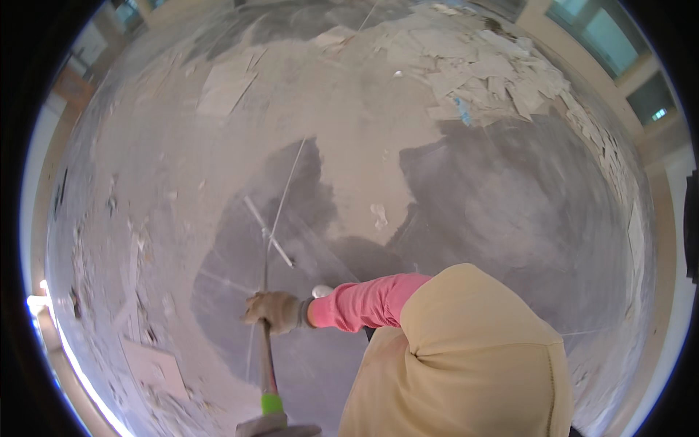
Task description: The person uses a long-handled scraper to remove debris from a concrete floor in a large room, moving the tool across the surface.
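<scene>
My right hand [274, 312], in a tan work glove below a pink sleeve, is closed around the shaft of a long-handled tool [267, 358]. Near the bottom edge my left hand [278, 426], also gloved and partly cut off, grips the same handle just below a bright green band [272, 404]. The far end of the tool has a narrow pale crossbar [280, 249] that lies slantwise over a dark grey patch of floor [235, 267]. Pale yellow cloth [480, 349] of a garment fills the lower right and hides part of the floor.
Broken pale sheets [475, 65] lie heaped at the upper right, with a blue scrap [463, 111] beside them. A flat board [155, 367] lies at lower left among scraps. Beige material [360, 180] covers much of the floor. Walls with windows [609, 41] edge the room.
</scene>
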Demonstrator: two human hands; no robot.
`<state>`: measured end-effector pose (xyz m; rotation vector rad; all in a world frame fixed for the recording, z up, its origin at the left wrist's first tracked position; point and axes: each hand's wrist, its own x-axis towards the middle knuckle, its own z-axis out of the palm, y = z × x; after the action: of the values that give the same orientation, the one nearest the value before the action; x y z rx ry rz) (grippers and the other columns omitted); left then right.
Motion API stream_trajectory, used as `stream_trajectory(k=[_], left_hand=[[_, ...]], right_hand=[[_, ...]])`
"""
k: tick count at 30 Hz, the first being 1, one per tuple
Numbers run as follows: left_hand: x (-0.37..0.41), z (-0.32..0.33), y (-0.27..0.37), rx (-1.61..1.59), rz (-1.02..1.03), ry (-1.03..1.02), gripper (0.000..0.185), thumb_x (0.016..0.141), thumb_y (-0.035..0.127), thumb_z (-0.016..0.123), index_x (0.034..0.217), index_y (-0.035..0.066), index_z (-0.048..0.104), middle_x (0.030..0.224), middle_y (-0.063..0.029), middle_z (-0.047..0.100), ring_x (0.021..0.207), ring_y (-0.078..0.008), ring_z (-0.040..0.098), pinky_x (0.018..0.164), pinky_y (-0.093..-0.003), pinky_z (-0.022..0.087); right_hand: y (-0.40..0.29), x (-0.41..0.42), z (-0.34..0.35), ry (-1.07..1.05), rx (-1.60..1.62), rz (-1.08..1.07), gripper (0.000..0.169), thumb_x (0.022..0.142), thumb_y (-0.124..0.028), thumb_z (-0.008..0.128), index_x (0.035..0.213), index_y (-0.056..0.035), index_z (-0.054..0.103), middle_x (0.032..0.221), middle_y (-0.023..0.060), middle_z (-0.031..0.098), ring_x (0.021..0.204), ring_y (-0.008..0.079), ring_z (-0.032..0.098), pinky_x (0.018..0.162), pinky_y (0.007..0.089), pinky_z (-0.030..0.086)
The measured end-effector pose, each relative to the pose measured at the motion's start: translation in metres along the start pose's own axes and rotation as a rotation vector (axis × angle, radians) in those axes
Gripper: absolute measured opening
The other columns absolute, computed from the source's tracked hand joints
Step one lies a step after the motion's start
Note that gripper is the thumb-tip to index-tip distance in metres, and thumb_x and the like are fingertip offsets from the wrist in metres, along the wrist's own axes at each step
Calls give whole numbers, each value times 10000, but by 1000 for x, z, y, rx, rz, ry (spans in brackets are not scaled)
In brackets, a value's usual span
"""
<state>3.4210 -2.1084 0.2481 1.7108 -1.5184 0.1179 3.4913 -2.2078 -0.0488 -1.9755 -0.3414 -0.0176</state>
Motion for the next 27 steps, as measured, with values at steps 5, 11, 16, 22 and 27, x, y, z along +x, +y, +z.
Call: stream_trajectory(k=[5, 11, 16, 22, 27], left_hand=[[-13, 25, 71, 114, -393, 16, 152, 790, 55, 670, 941, 52, 657, 782, -110, 686, 668, -283, 665, 669, -417, 578], [-7, 104, 84, 226, -560, 110, 207, 776, 9, 662, 981, 36, 656, 786, -119, 686, 632, -306, 639, 614, -426, 558], [57, 165, 99, 190, -493, 226, 153, 774, 62, 701, 921, 34, 669, 769, -100, 676, 676, -265, 659, 693, -431, 591], [161, 250, 91, 90, -508, 240, 170, 739, 73, 681, 905, 42, 664, 769, -76, 671, 765, -268, 678, 787, -447, 560], [237, 311, 88, -53, -540, 240, 185, 710, 82, 665, 892, 49, 659, 768, -57, 666, 840, -271, 694, 866, -460, 535]], right_hand=[[-62, -53, 77, -438, 104, -30, 373, 698, -80, 679, 1051, -197, 702, 907, 51, 664, 942, 271, 617, 821, 384, 494], [-12, -127, 106, -800, 231, -63, 182, 680, -118, 650, 818, -226, 700, 764, 33, 691, 749, 260, 653, 656, 384, 480], [0, -154, -26, -828, 20, -43, 233, 692, -120, 667, 882, -239, 730, 813, 5, 712, 774, 234, 672, 680, 372, 503], [90, -178, -166, -601, -52, -112, 255, 646, -106, 694, 868, -226, 727, 907, 22, 711, 867, 251, 675, 728, 395, 517], [143, -196, -316, -500, -193, -85, 293, 657, -138, 700, 936, -223, 725, 935, 40, 697, 915, 281, 659, 771, 411, 516]])
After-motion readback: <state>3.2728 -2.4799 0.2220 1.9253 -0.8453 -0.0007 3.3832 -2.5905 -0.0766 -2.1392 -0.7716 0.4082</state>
